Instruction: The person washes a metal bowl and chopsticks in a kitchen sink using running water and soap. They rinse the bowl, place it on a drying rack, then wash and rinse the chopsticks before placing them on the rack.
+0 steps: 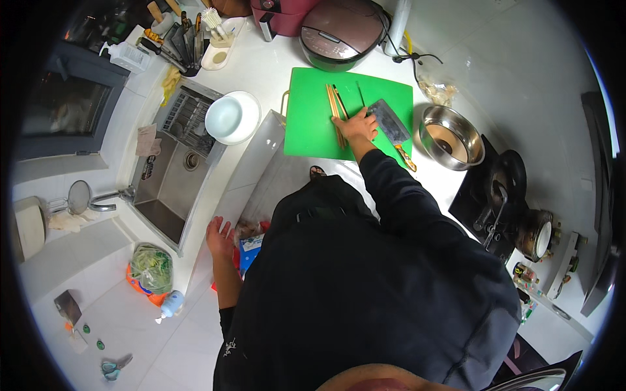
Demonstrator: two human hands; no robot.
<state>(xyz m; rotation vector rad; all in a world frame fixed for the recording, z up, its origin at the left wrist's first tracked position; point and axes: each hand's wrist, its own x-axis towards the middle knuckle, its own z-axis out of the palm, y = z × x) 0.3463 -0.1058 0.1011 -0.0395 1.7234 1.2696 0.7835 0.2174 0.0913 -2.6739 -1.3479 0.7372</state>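
Note:
Over the green cutting board (313, 112) is my right hand (359, 128), palm down. Its thumb touches several wooden chopsticks (330, 100), some with dark parts, which run under the hand. A thin dark stick (360, 92) also reaches under its fingers. Just right of the fingertips lies a cleaver (389, 119) with a broad dark blade and a patterned handle. The palm hides whether the fingers grip anything. Down at my left side, my left hand (221, 237) holds nothing, its fingers apart, near the front edge of the sink counter.
A steel bowl (452, 161) stands right of the board, before the black stove (467, 200). A rice cooker (337, 36) sits behind the board. Stacked white dishes (249, 119) rest beside the sink (171, 178). A knife block (190, 66) holds several knives at the back left.

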